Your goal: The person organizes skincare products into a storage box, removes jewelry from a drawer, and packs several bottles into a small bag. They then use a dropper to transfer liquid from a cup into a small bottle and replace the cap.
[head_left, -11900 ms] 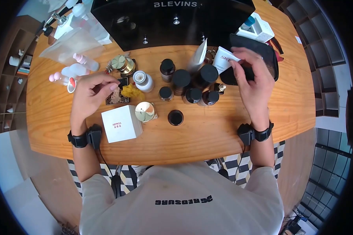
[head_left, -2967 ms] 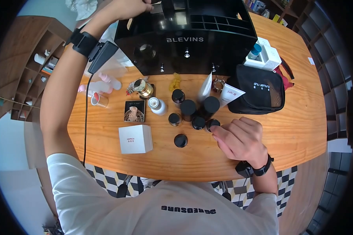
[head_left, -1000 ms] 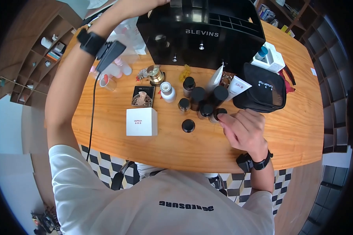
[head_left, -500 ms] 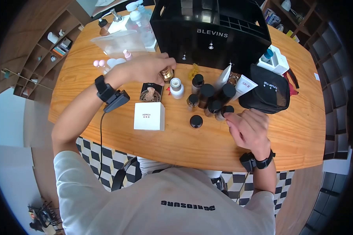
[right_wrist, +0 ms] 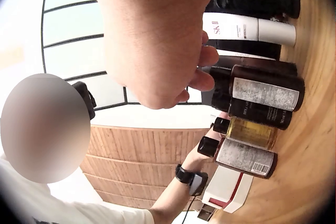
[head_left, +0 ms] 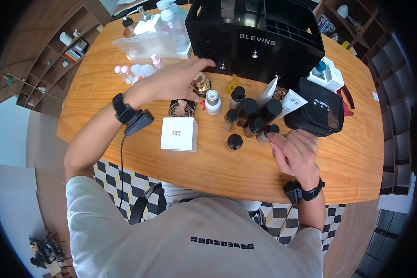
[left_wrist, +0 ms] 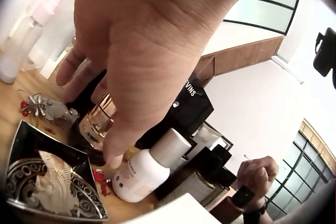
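Observation:
My left hand reaches over a gold-topped bottle, its fingers extended behind and its thumb in front. In the left wrist view, thumb and fingers stand on either side of the gold bottle. Near the thumb are a white bottle with a silver cap and an open black case holding a pale fan-shaped ornament. My right hand is curled, with thumb and forefinger pinching at the black cap of a small dark bottle. Its label shows in the right wrist view.
A black BLEVINS organizer stands at the back. Several dark-capped bottles cluster mid-table beside a white SK-II tube and a black zip pouch. A white HEPROA box sits front left, pump bottles back left.
My left hand has come down from the organizer's top to the gold-topped bottle, its fingers now spread wider. The right hand stays at the small bottle. A gold-topped item beside the white box is gone.

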A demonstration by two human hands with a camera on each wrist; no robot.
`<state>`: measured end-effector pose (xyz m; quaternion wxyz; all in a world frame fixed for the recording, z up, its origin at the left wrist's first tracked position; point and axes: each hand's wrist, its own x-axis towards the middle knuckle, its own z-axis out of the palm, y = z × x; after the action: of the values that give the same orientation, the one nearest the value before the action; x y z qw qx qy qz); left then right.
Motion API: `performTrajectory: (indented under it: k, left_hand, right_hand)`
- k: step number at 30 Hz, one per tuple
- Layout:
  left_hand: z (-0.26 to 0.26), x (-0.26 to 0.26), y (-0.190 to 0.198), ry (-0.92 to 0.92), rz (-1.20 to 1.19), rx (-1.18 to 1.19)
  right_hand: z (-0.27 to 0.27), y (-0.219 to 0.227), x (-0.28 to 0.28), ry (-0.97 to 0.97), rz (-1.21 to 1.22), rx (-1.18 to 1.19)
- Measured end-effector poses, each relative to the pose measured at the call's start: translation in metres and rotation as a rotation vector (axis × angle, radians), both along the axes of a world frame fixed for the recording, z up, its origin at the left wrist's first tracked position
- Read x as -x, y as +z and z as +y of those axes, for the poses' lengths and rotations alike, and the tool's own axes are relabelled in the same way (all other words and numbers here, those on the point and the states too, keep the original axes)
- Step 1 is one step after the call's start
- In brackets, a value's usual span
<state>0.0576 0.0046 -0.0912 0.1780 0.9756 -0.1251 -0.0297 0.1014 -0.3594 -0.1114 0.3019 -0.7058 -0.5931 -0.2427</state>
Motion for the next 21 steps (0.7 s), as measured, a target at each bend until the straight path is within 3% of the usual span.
performTrajectory:
  k: [2,4,8,10,11,13,21]
  left_hand:
    - [-0.003,0.013,0.01,0.05,-0.067,0.052]
    - [-0.006,0.022,0.021,0.209,0.086,-0.093]
    - [-0.001,0.025,0.007,0.312,0.158,-0.045]
    - [0.001,0.017,-0.001,0.191,-0.145,0.025]
    - [0.0,0.012,-0.001,0.19,-0.148,0.027]
    - [-0.002,0.001,0.002,0.045,-0.066,0.053]
    - [-0.008,-0.024,-0.011,0.003,0.136,-0.073]
  right_hand:
    - [-0.001,0.002,0.0,-0.008,-0.004,0.008]
    - [-0.001,0.002,0.001,-0.015,-0.009,0.017]
    - [0.001,0.001,0.002,0.004,0.0,0.026]
    - [0.003,0.001,0.002,0.008,-0.005,0.024]
    - [0.002,0.001,0.002,0.003,0.004,0.028]
    - [0.002,0.001,0.001,-0.007,0.009,0.038]
    - [0.001,-0.005,-0.002,0.002,0.03,0.009]
